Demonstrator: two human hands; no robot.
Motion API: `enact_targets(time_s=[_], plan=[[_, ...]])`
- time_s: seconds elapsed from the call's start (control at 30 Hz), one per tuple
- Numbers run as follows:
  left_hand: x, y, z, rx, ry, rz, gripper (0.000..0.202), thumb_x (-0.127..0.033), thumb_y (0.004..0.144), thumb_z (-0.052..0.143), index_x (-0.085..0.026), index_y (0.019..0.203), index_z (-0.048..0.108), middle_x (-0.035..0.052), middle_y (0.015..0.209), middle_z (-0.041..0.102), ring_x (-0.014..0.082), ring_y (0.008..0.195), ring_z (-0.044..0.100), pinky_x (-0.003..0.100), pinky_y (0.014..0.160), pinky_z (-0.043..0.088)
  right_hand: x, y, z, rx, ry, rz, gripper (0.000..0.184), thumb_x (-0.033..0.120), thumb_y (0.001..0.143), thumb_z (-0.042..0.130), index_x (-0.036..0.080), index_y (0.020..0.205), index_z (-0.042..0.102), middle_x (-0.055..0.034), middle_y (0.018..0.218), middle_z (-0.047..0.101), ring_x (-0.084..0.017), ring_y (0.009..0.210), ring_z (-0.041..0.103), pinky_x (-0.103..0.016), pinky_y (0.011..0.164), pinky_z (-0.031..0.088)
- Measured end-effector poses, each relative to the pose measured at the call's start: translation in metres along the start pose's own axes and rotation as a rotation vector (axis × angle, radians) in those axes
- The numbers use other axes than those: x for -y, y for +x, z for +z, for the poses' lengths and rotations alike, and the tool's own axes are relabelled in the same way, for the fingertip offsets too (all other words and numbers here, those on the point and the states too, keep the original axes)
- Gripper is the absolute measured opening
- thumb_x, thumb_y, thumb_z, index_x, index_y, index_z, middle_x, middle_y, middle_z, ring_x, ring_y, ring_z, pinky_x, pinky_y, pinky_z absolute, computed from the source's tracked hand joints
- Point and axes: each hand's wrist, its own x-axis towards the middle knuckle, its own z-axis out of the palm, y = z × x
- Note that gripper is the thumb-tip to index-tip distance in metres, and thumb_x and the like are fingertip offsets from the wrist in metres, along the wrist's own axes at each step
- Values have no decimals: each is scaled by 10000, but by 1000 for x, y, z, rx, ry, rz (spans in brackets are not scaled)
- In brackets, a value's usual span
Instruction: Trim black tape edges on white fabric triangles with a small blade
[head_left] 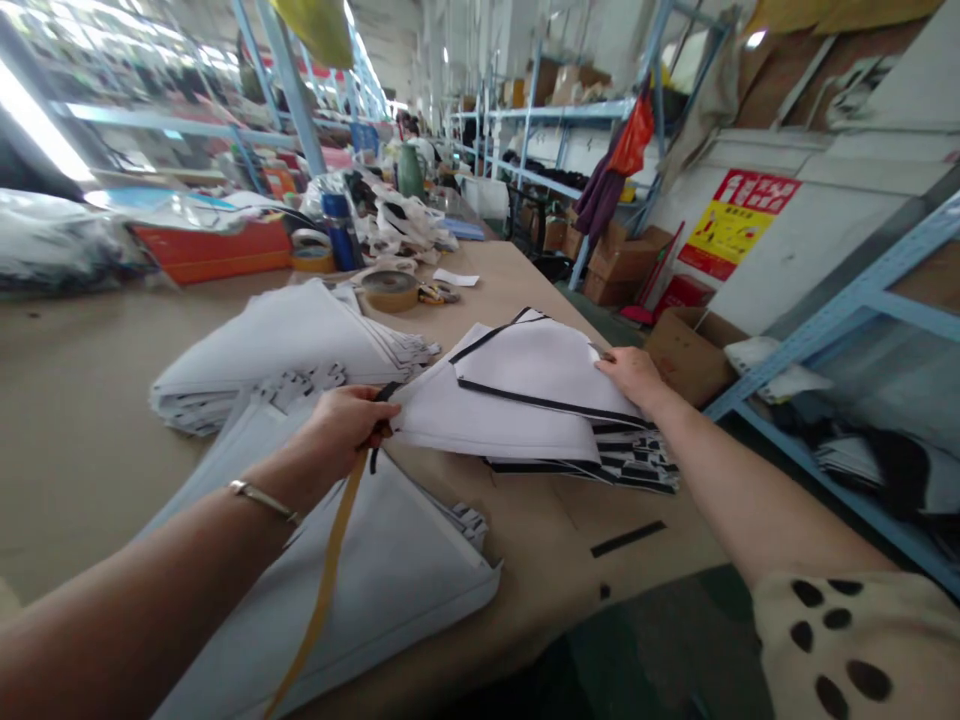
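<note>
My left hand [346,425] is closed around the near corner of a white triangular sheet with black edging [495,415], and a tan strip [322,590] hangs down from the same grip. My right hand [631,374] rests on the far edge of the top sheet of a stack of white, black-edged pieces [570,400], its fingers curled on the sheet. The stack lies near the right edge of the brown table [82,430].
Two more piles of white sheets lie on the table, one behind my left hand [285,355] and one under my left arm [390,580]. A tape roll [388,290], bottle [341,232] and orange box [217,250] stand farther back. Blue shelving [847,310] and cardboard boxes [686,345] flank the right.
</note>
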Motion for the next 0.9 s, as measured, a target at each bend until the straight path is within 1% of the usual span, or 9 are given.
enact_targets(time_s=[0.17,0.23,0.3,0.37,0.43,0.53,0.63,0.77,0.9], plan=[[4,-32,-77,-55,49,23,305,-252,486,727,-142,717,560,-56,440,491,68,350,390,142,315,280,2,-9,-9,-103,32,36,448,371,824,533,135,1187,645,-143,1041,700,-259,948,647,-309,773,453],[11,-52,-112,-114,70,13,375,-295,459,757,-137,752,584,-53,465,505,65,368,399,138,325,289,21,-22,-11,-192,97,-14,455,370,820,539,156,1211,630,-123,1001,711,-267,917,655,-333,772,463],[21,-73,-145,-172,94,-15,424,-325,451,772,-135,790,604,-48,492,520,65,388,415,136,339,299,52,-47,-9,-219,248,-133,389,364,810,558,174,1129,674,-92,919,723,-245,850,666,-321,753,474],[36,-95,-172,-219,120,-57,436,-340,455,774,-131,802,615,-46,487,515,63,388,407,136,340,287,93,-84,-3,-111,442,-290,322,367,807,573,182,1036,704,-66,860,722,-208,784,668,-288,722,487],[53,-115,-193,-244,140,-107,435,-355,461,764,-126,799,615,-46,457,499,61,373,378,139,330,257,134,-128,6,101,558,-469,271,353,823,564,199,994,707,-39,853,718,-174,758,667,-255,701,495],[78,-138,-210,-266,144,-155,428,-378,475,742,-126,794,607,-52,442,482,56,364,349,144,326,231,183,-182,19,268,518,-648,268,314,846,546,200,1050,677,-43,973,702,-174,866,663,-255,755,500],[93,-154,-218,-280,152,-156,404,-383,506,731,-128,792,606,-51,475,489,58,387,374,143,341,243,206,-207,29,258,324,-729,286,302,842,558,223,1103,646,-52,1042,672,-193,894,656,-275,752,503],[95,-168,-231,-343,129,-121,372,-408,549,710,-128,765,597,-29,504,516,67,402,398,154,348,264,203,-207,37,242,199,-753,270,361,855,536,258,1077,650,-37,1026,657,-179,767,656,-267,610,486],[92,-182,-243,-424,60,-107,349,-397,565,694,-144,777,581,-29,537,533,62,408,404,156,363,275,192,-193,39,241,418,-733,304,416,830,542,234,1037,672,-47,919,674,-191,739,648,-295,639,490]])
